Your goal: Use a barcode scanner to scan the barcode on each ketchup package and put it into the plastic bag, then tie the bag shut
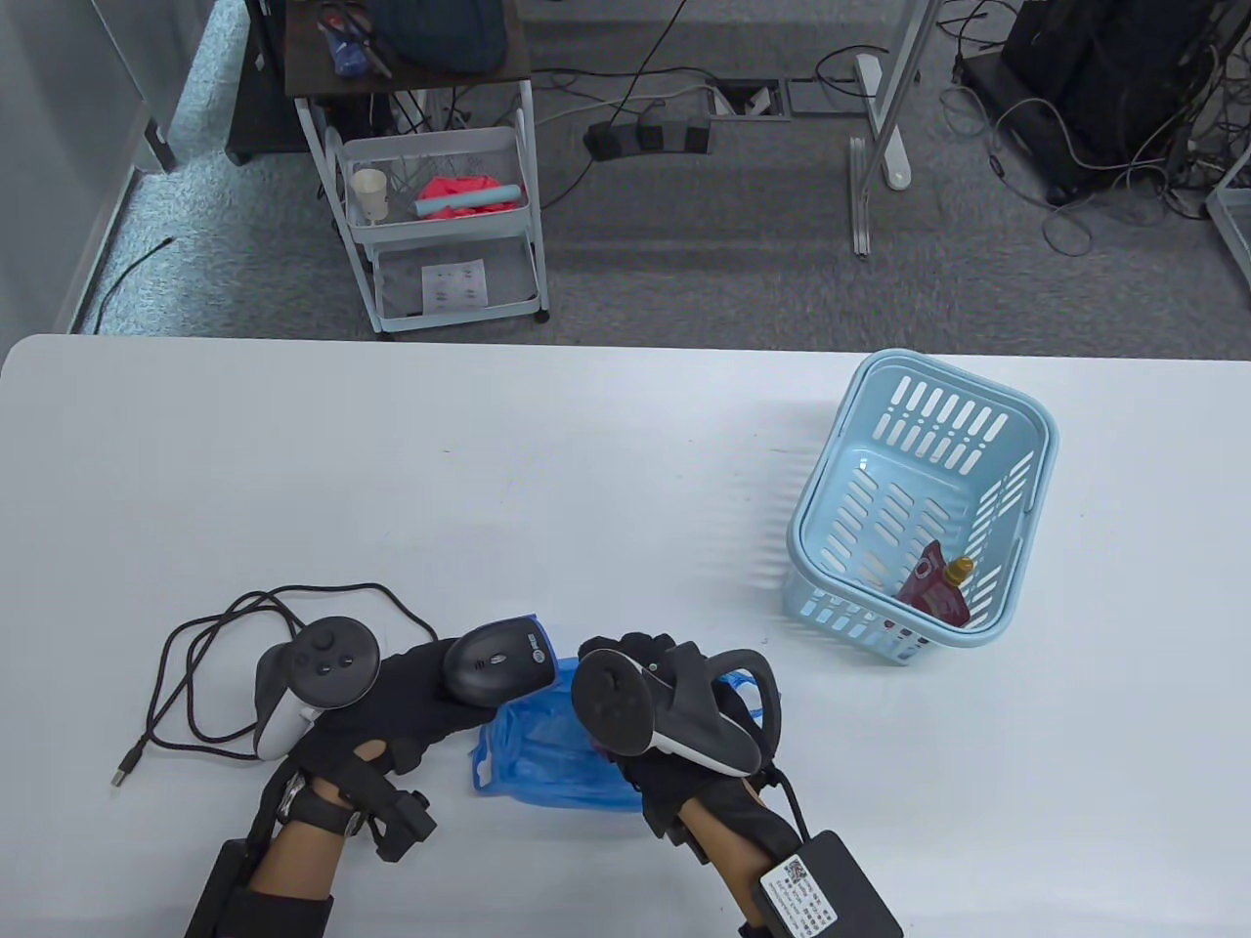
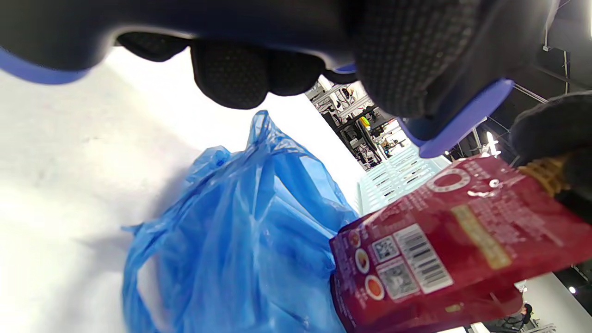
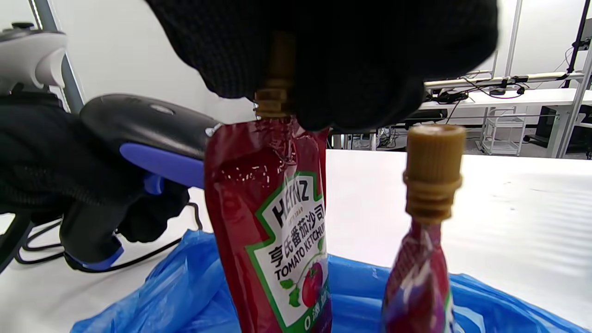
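Note:
My left hand point(image 1: 410, 699) grips the black barcode scanner point(image 1: 494, 664), its blue-trimmed head point(image 3: 148, 134) aimed toward the right hand. My right hand point(image 1: 640, 664) pinches the tan cap of a red ketchup pouch point(image 3: 273, 222) and holds it upright over the crumpled blue plastic bag point(image 1: 547, 747). In the left wrist view the pouch's back point(image 2: 444, 259) shows its barcode facing the scanner. A second pouch point(image 3: 423, 259) stands in the bag point(image 3: 185, 296), cap up. Another pouch point(image 1: 933, 586) lies in the light blue basket point(image 1: 1026, 469).
The scanner's black cable point(image 1: 225, 674) loops on the table to the left of my left hand, ending in a USB plug point(image 1: 119, 777). The basket stands at the right side of the white table point(image 1: 489, 469). A white cart point(image 1: 440, 225) is on the floor beyond.

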A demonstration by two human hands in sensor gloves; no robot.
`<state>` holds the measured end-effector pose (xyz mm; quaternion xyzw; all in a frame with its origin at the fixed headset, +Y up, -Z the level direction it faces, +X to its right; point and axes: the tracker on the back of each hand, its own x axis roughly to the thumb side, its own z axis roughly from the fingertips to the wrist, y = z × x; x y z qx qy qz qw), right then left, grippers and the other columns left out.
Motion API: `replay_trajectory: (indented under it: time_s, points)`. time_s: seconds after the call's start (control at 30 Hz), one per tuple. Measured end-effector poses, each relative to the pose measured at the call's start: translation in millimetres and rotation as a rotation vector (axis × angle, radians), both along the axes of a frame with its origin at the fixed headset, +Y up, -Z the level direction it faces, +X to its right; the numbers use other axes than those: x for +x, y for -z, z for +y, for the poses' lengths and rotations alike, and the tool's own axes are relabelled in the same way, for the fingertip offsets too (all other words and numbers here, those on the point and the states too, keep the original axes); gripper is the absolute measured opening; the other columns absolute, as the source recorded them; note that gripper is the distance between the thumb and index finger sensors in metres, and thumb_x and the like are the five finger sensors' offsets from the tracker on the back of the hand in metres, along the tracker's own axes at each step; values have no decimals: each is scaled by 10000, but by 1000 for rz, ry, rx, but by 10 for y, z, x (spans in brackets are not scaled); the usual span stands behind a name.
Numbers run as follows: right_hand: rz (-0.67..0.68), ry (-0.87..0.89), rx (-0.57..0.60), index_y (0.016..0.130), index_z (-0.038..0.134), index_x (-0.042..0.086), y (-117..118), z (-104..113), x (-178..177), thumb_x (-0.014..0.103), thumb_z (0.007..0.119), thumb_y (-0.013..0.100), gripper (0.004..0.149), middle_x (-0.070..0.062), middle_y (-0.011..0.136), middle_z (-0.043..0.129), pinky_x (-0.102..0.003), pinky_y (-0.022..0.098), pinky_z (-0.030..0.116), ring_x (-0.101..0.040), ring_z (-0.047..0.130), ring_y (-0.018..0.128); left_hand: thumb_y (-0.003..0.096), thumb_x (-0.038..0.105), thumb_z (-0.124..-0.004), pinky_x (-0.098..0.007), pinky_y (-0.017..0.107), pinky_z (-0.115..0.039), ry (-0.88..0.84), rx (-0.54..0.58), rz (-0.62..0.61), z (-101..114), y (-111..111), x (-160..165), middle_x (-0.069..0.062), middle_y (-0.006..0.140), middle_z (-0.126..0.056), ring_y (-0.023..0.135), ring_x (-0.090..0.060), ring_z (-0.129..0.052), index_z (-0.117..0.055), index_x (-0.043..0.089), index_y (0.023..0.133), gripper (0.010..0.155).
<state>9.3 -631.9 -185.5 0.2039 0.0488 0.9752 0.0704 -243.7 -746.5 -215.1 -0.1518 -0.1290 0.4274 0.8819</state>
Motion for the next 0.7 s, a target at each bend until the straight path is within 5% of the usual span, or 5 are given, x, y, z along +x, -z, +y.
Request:
replay_trajectory:
  time_s: [0.7]
  points:
    - [6,-235,21,899,785,98,9,-179,-210,254,841,489,442,-169,794,906,-393,348,816,-331,919,526,439,471,-884,-511,608,-768,0,-11,-8,27,-6,13,12,906,-850,718,-302,-961,-812,261,921,530]
